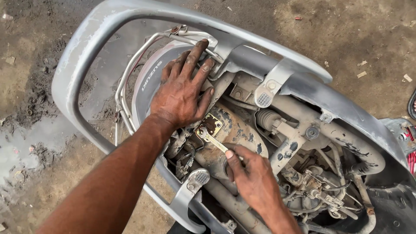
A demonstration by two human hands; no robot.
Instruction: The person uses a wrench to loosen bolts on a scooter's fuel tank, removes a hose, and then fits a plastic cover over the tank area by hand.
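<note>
I look down at the rear of a stripped scooter frame [303, 130]. My left hand [184, 89] lies flat, fingers spread, on the grey rear mudguard [145, 84] and a chrome wire guard [130, 65]. My right hand [251, 175] grips a small metal wrench [214, 141]. The wrench's ring end sits on a bolt at a rusty bracket plate [211, 123] on a dusty, rust-stained cylindrical part [236, 132]. The wrench's handle end is hidden in my right hand.
A grey grab rail [82, 43] loops around the rear end. Dusty frame tubes, a spring [266, 118], cables and fittings [316, 190] fill the right side. Below is muddy ground with a puddle [26, 138] at the left. Red parts [411, 149] show at the right edge.
</note>
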